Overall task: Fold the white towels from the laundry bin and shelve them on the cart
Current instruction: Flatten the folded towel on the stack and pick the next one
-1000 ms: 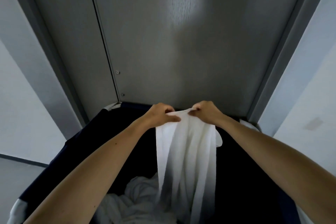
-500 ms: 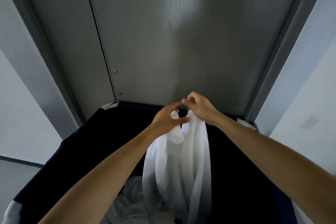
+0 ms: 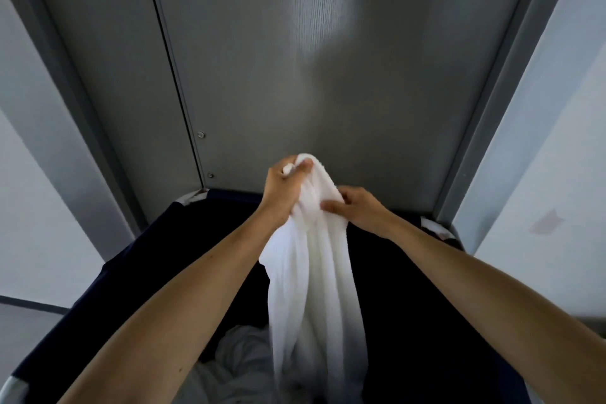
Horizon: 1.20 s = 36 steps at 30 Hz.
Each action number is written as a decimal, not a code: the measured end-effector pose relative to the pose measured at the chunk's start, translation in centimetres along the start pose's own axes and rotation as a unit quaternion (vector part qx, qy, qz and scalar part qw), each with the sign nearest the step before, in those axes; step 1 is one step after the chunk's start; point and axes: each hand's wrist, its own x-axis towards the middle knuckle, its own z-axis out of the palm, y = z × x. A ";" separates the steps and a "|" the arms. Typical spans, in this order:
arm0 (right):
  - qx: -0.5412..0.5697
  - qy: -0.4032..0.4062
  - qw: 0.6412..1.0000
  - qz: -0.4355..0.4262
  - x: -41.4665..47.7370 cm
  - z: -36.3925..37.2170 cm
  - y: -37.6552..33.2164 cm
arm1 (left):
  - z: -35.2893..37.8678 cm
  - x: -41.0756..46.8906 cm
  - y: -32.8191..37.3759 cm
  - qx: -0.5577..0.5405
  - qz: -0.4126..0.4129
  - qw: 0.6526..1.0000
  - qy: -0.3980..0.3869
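A white towel [image 3: 311, 289] hangs bunched in long folds over the dark navy laundry bin [image 3: 137, 259]. My left hand [image 3: 283, 188] grips the towel's top end, raised above the bin's far rim. My right hand [image 3: 359, 208] sits just right of and below it, thumb and fingers pinching the gathered cloth. More crumpled white towels [image 3: 236, 367] lie at the bottom of the bin, partly hidden by my left forearm. The cart is not in view.
A grey door panel [image 3: 311, 75] stands directly behind the bin, with a narrower panel and two screws to its left. Pale walls flank it on both sides. The bin's grey corner fittings [image 3: 436, 228] show at the far corners.
My left hand has risen and now grips the towel's top, bunched together. My right hand slid down the cloth to just below it. The towel hangs higher and more gathered.
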 end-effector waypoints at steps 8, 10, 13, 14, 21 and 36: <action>-0.156 0.047 0.986 0.017 0.2 -2.9 -0.1 | -5.1 2.1 -1.2 0.184 0.011 0.981 0.068; -0.180 0.029 0.982 -0.046 0.7 -2.6 -2.0 | -4.4 1.2 -2.6 0.262 0.015 0.963 -0.054; -0.184 -0.012 0.976 -0.115 1.3 -1.4 -4.9 | -2.1 -0.5 -3.1 0.278 0.000 0.946 -0.168; -0.180 -0.012 0.975 -0.128 1.4 -1.1 -5.5 | -1.5 -0.6 -2.9 0.283 -0.002 0.946 -0.159; -0.123 -0.035 0.992 -0.020 0.6 -1.2 -2.4 | -2.0 0.9 -1.5 0.096 0.038 0.993 -0.048; -0.133 0.032 0.989 -0.055 1.1 -0.2 -2.1 | -4.6 1.1 -2.3 0.210 0.017 0.977 -0.034</action>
